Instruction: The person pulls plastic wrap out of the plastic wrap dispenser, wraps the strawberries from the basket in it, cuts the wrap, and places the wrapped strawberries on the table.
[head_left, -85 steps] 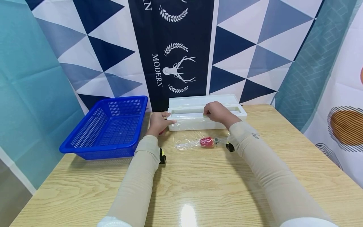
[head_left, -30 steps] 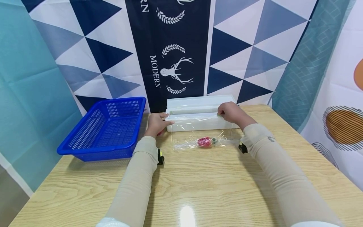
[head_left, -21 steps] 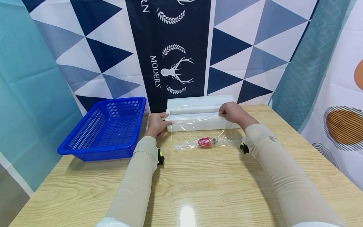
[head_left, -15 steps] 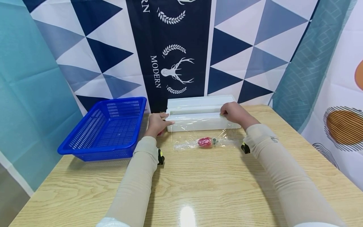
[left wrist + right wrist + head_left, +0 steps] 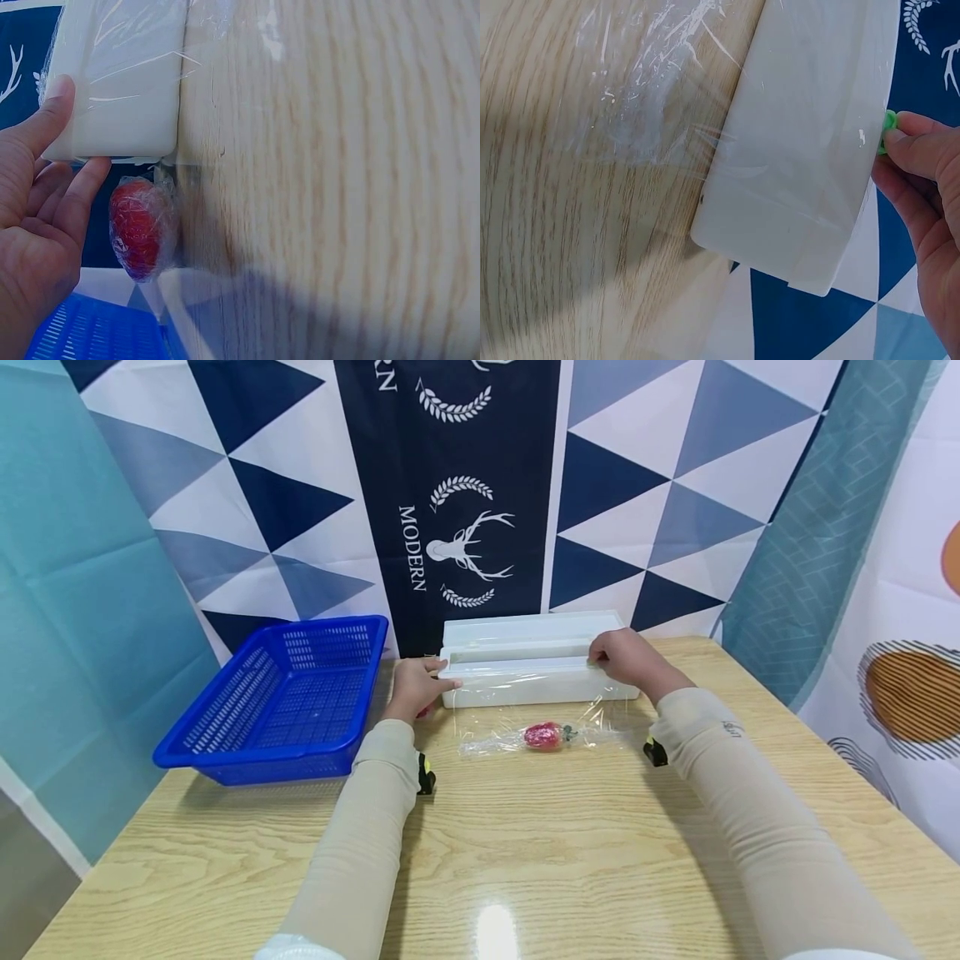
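A long white cling film dispenser (image 5: 532, 689) stands at the back of the table with its lid raised. My left hand (image 5: 415, 687) grips its left end, thumb on one face and fingers at the end. My right hand (image 5: 628, 662) pinches a small green slide cutter (image 5: 889, 131) on the dispenser's edge, near its right end. Clear cling film (image 5: 480, 717) hangs from the dispenser's front onto the table. On that film lies a red, strawberry-like fruit (image 5: 542, 736) with green leaves. Another red fruit (image 5: 139, 229), wrapped in film, sits beside the dispenser's left end, mostly hidden by my left hand in the head view.
A blue plastic basket (image 5: 300, 710) stands on the left of the wooden table (image 5: 480, 843), with nothing seen inside it. Patterned cloth (image 5: 465, 485) hangs right behind the dispenser.
My right hand has slid rightwards along the dispenser, from past its middle to near the right end. The left hand keeps its hold; the fruit on the film lies as before.
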Demonstrator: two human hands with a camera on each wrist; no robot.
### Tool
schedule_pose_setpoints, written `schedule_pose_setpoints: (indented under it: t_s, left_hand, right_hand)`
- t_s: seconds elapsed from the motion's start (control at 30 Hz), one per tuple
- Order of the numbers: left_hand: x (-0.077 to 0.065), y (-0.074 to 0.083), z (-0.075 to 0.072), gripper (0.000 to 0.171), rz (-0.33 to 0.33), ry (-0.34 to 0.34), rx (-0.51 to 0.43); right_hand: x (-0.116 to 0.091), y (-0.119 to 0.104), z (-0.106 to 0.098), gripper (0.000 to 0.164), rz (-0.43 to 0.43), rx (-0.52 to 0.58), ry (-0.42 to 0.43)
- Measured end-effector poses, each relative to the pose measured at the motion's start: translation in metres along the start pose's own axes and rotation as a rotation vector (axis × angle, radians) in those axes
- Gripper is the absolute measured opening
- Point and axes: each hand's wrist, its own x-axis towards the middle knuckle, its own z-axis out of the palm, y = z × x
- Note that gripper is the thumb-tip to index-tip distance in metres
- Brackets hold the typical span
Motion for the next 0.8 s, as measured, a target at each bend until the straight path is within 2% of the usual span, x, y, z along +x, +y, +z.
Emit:
schedule_pose_setpoints:
  t_s: [0.17,0.4,0.8]
  left_hand:
    - [0.001,0.0,-0.001,0.058,0.012,-0.005,-0.002]
    - [0.0,0.002,-0.001,0.057,-0.01,-0.016,-0.004]
    - [0.0,0.002,-0.002,0.057,0.014,-0.013,0.002]
  right_hand:
    - [-0.001,0.003,0.0,0.022,0.009,-0.006,0.003]
    - [-0.003,0.006,-0.002,0.022,-0.002,-0.019,0.008]
    - [-0.007,0.016,-0.002,0.021,0.007,-0.035,0.017]
